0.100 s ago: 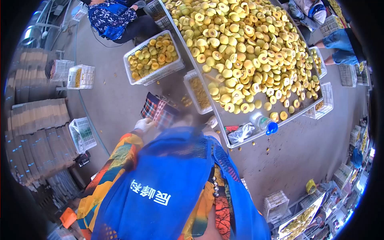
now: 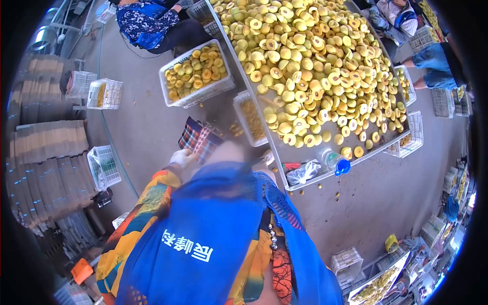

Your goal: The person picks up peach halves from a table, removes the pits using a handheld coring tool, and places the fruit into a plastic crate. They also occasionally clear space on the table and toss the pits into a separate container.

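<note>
My left hand (image 2: 182, 158), in a whitish glove, is closed at the near edge of a plaid cloth piece (image 2: 199, 138) in red, dark blue and white. The cloth is above the floor in front of my blue apron (image 2: 203, 218). A blurred skin-toned shape beside it is too smeared to name. By the corner of the metal table (image 2: 325, 178), a small whitish patch (image 2: 267, 156) shows past the apron. It may be my right hand, but its fingers cannot be made out.
Halved yellow-green fruit (image 2: 315, 66) covers much of the table. A clear bottle with a blue cap (image 2: 336, 162) and a plastic bag (image 2: 304, 172) lie at its near corner. Fruit fills a white crate (image 2: 195, 73); a second crate (image 2: 249, 119) stands against the table. A seated person (image 2: 147, 25) is at the upper left.
The view has shifted slightly. My left hand stays at the plaid cloth, with only a very small movement.
</note>
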### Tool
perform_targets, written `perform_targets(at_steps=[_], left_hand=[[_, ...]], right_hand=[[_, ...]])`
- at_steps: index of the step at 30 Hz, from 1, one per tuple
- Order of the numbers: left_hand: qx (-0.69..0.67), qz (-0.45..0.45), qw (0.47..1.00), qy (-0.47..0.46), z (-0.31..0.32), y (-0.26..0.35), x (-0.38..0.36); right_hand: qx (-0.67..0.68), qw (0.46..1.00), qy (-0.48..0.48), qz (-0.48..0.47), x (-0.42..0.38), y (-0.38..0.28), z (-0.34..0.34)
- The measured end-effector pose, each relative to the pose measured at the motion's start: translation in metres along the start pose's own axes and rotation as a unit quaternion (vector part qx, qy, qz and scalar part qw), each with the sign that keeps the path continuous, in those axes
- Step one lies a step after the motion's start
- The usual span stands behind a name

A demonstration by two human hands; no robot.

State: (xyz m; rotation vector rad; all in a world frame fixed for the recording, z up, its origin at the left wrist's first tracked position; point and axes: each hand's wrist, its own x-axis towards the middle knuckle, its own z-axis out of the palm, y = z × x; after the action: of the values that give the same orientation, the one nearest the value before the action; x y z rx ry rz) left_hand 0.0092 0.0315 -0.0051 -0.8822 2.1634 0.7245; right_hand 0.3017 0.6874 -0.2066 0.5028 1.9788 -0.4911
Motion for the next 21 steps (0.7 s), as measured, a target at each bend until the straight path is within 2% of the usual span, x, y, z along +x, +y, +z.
perform_targets(at_steps=[4, 8, 12, 15, 18, 20, 21], left_hand=[[0.050, 0.041, 0.997, 0.042, -0.022, 0.028, 0.009], [0.023, 0.084, 0.993, 0.073, -0.037, 0.063, 0.022], [0.020, 0.084, 0.994, 0.061, -0.032, 0.042, 0.065], [0.053, 0.037, 0.997, -0.041, -0.045, 0.034, 0.083], [0.081, 0.013, 0.990, -0.114, -0.042, -0.011, 0.144], [0.138, 0.083, 0.976, -0.146, -0.041, -0.068, 0.223], [0.121, 0.078, 0.976, -0.161, -0.052, -0.068, 0.237]], right_hand=[[0.000, 1.000, 0.028, 0.009, 0.000, -0.023, -0.068], [0.002, 0.997, 0.066, -0.034, 0.007, -0.111, -0.123], [-0.008, 0.993, 0.090, -0.071, -0.001, -0.185, -0.152], [-0.026, 0.990, 0.106, -0.090, -0.009, -0.234, -0.159], [-0.059, 0.985, 0.130, -0.100, -0.020, -0.279, -0.157], [-0.112, 0.975, 0.155, -0.113, -0.029, -0.311, -0.152], [-0.142, 0.968, 0.169, -0.120, -0.035, -0.331, -0.155]])
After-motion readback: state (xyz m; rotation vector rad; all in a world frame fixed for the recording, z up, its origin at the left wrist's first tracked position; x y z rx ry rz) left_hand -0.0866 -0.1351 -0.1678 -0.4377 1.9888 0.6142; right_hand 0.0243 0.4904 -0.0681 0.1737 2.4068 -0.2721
